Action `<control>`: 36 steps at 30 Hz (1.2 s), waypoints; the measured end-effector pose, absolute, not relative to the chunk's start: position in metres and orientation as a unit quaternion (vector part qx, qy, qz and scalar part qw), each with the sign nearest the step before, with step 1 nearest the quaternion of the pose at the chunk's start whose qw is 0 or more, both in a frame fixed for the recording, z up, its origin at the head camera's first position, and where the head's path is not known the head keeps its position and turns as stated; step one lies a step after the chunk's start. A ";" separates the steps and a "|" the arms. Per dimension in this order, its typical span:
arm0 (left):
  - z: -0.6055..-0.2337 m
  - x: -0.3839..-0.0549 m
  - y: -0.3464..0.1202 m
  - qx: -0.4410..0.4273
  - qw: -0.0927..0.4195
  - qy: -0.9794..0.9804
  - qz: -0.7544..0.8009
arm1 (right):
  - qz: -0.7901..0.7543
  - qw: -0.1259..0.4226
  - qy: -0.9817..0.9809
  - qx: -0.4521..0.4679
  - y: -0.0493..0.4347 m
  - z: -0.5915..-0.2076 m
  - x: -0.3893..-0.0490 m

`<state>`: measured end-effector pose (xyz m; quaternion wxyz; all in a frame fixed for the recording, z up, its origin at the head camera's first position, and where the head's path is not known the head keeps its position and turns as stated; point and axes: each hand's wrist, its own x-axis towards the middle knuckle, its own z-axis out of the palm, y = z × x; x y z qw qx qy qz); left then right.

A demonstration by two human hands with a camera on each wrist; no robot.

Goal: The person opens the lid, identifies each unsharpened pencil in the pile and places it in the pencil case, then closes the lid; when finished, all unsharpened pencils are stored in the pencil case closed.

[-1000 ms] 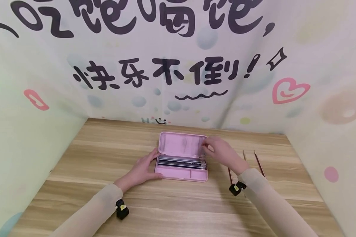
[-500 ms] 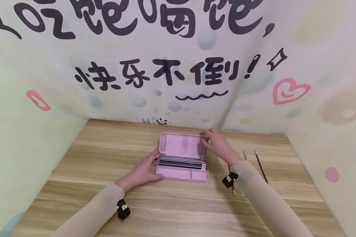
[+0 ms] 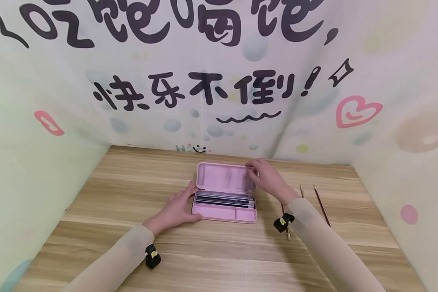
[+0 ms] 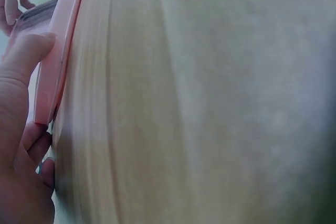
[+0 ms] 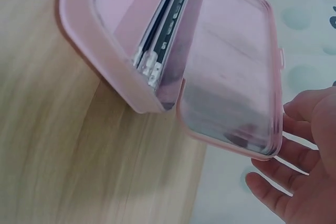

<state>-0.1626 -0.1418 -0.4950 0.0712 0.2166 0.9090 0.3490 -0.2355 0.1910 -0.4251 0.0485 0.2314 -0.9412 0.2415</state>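
In the head view a pink pencil case [image 3: 209, 211] lies on the table with its lid [image 3: 216, 178] raised at the back. Several dark pencils [image 3: 224, 199] lie side by side in its rear compartment, their eraser ends to the right. My left hand [image 3: 172, 211] holds the left end, thumb over the front corner; the left wrist view shows the thumb [image 4: 32, 53] on the case's side and the other fingers low beside it. My right hand [image 3: 270, 178] grips the lid's upper right corner, its fingers [image 5: 275, 174] around the edge in the right wrist view.
To the right, a reddish pencil [image 3: 322, 205] lies on the wooden table [image 3: 124, 178]. Another pencil [image 3: 301, 191] and a further pencil [image 3: 288, 233] are partly hidden by the right forearm. A printed cloth wall [image 3: 160, 134] stands close behind the case.
My right hand has moved from in front of the lid's right side up to its top right corner and taken hold there. The left hand keeps its place on the case.
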 end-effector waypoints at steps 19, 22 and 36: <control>-0.501 -0.166 -0.145 0.229 0.065 0.901 0.363 | 0.224 0.095 -0.907 0.344 0.201 -0.410 -0.190; -0.501 -0.166 -0.146 0.229 0.069 0.900 0.365 | 0.214 0.089 -0.903 0.361 0.203 -0.413 -0.180; -0.502 -0.165 -0.148 0.253 0.047 0.899 0.355 | 0.164 0.088 -0.893 0.411 0.212 -0.442 -0.149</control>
